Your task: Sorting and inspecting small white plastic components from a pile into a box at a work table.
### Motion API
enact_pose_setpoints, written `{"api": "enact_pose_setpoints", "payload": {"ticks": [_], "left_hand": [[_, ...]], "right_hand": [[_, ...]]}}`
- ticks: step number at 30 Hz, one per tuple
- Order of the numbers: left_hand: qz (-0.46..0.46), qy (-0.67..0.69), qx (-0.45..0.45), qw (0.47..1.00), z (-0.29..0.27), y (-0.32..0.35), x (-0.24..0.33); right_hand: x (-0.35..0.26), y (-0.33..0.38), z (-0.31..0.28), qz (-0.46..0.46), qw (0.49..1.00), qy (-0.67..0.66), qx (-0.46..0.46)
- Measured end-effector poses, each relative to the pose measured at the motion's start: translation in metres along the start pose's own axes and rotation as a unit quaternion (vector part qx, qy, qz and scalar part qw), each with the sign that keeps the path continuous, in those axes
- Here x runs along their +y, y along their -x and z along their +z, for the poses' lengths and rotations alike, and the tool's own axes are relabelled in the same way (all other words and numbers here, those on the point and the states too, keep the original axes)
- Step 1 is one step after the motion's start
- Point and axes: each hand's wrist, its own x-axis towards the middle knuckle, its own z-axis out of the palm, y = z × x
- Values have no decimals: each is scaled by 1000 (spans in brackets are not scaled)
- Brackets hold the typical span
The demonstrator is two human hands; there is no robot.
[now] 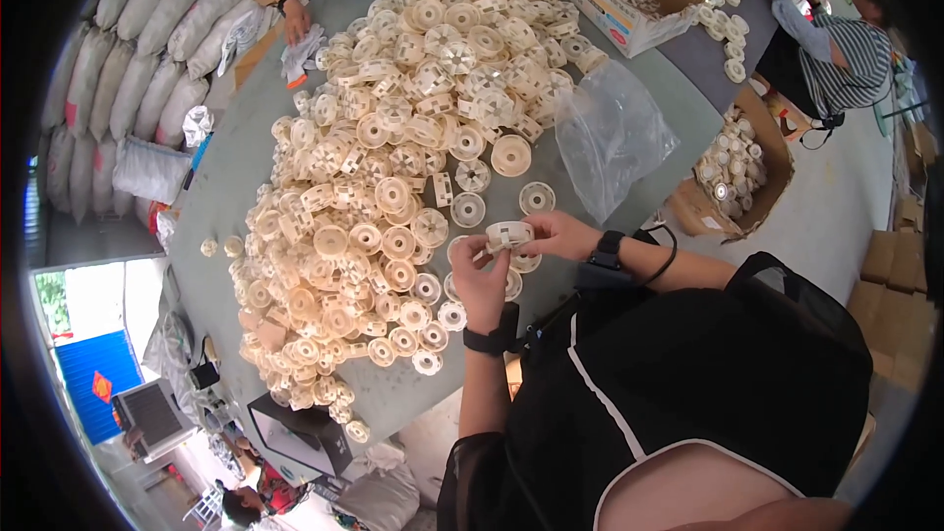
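Note:
A cream round plastic part (509, 234), like a small wheel with slots in its side wall, is held on edge between both hands. My left hand (481, 280) pinches it from the left and below, thumb against the rim. My right hand (562, 236) closes its fingers on the right side. Similar parts lie flat close by, including one ringed disc (537, 198) just beyond the hands and another disc (467, 209) to the left. A big heap of these cream parts (393, 118) spreads from the far edge to the near left of the grey-green table (221, 177).
A clear plastic bag (615, 138) lies right of the heap, below an open carton (629, 34) of small pieces. Another carton (782, 182) of parts stands on the floor at right. A co-worker's hand (296, 22) rests at the far left; another person (836, 54) works far right.

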Motion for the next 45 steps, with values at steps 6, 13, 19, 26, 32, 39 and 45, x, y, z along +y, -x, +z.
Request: {"api": "enact_pose_setpoints", "payload": {"ticks": [6, 13, 19, 26, 32, 39, 45], "left_hand": [[-71, 136, -33, 988, 0, -9, -15], [-66, 224, -150, 961, 8, -20, -39], [-168, 340, -58, 924, 22, -15, -38], [-210, 358, -71, 907, 23, -20, -46], [-327, 366, -56, 870, 13, -30, -54], [-166, 225, -96, 955, 14, -19, -57], [-285, 324, -82, 898, 2, -7, -43]], "right_hand": [[20, -1, 17, 38, 996, -38, 67], [38, -11, 16, 90, 974, -178, 103], [34, -17, 20, 22, 989, 19, 146], [26, -21, 18, 117, 974, -55, 184], [39, -23, 9, 96, 985, -35, 136], [28, -23, 7, 61, 988, -81, 115], [23, -22, 2, 39, 986, 2, 159]]}}
